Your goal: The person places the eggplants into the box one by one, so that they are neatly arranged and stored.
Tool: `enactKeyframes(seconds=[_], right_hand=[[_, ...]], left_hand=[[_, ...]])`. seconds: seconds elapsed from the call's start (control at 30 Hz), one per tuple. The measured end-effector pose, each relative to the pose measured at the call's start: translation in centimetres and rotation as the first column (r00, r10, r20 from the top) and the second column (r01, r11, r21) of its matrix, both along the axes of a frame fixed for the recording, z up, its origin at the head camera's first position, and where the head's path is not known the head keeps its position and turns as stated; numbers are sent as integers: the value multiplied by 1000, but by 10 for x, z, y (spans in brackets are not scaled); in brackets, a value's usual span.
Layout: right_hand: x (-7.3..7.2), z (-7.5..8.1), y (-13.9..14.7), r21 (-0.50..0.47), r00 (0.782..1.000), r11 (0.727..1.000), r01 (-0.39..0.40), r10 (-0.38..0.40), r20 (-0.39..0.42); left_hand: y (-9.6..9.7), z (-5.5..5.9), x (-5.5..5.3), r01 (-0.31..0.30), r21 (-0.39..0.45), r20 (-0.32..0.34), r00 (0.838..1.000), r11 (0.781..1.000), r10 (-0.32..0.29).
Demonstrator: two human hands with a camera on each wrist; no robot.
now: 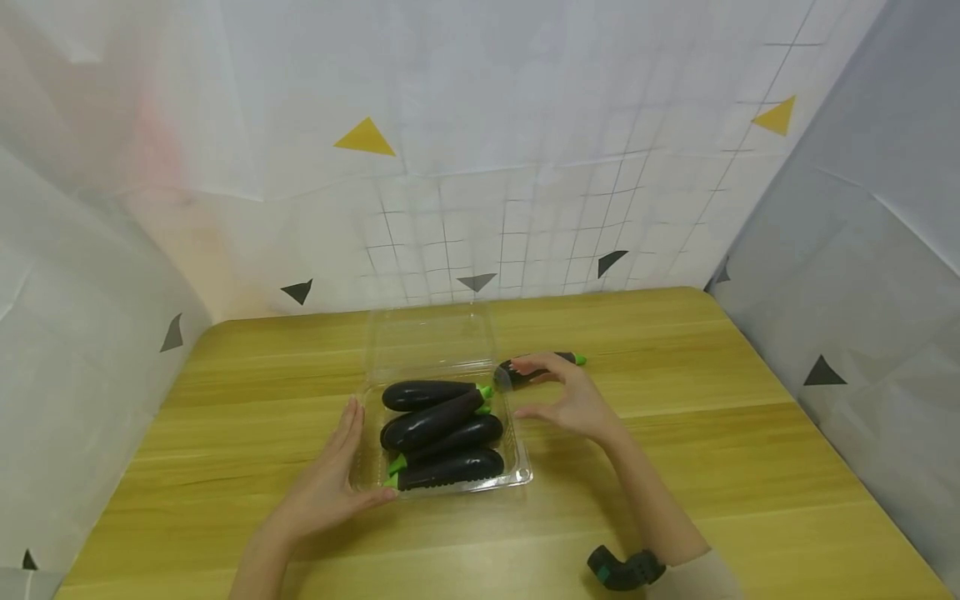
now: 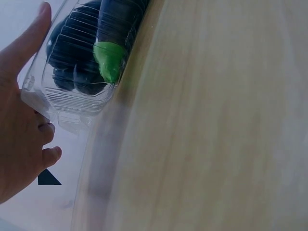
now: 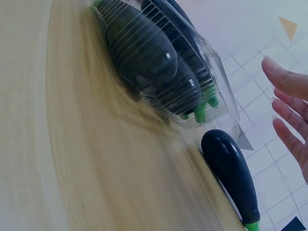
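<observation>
A clear plastic clamshell box (image 1: pixel 517 477) sits on the table with its lid (image 1: pixel 431 342) tipped back. Several dark eggplants (image 1: pixel 442 467) with green stems lie inside, one resting across others. My left hand (image 1: pixel 326 492) touches the box's near left corner, thumb along the front and fingers straight along the left side. My right hand (image 1: pixel 577 404) hovers just off the right side, thumb and fingers apart, holding nothing. Behind it a loose eggplant (image 3: pixel 231 175) lies on the table beside the box, partly hidden by the fingers in the head view.
The wooden table (image 1: pixel 675 500) has white sheeting (image 1: pixel 525 108) behind it and at both sides, marked with grid lines and black and yellow triangles. A black strap-like band (image 1: pixel 626 569) is at my right forearm.
</observation>
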State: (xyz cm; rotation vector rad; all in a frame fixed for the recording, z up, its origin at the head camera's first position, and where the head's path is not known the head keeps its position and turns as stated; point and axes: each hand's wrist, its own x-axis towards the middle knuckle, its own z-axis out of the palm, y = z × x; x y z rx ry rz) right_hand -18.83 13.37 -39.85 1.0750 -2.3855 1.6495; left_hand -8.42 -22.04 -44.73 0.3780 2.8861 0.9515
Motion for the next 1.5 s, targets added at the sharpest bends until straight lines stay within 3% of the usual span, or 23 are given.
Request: enactKeyframes(seconds=[0.63, 1.5], right_hand=[[-9, 2, 11, 70, 999, 996, 47, -46, -11], [-26, 1, 29, 33, 993, 996, 85, -88, 78]], left_hand=[[0, -1, 1, -15, -26, 17, 1000, 1000, 16], [1, 2, 1, -19, -25, 16, 1000, 1000, 19]])
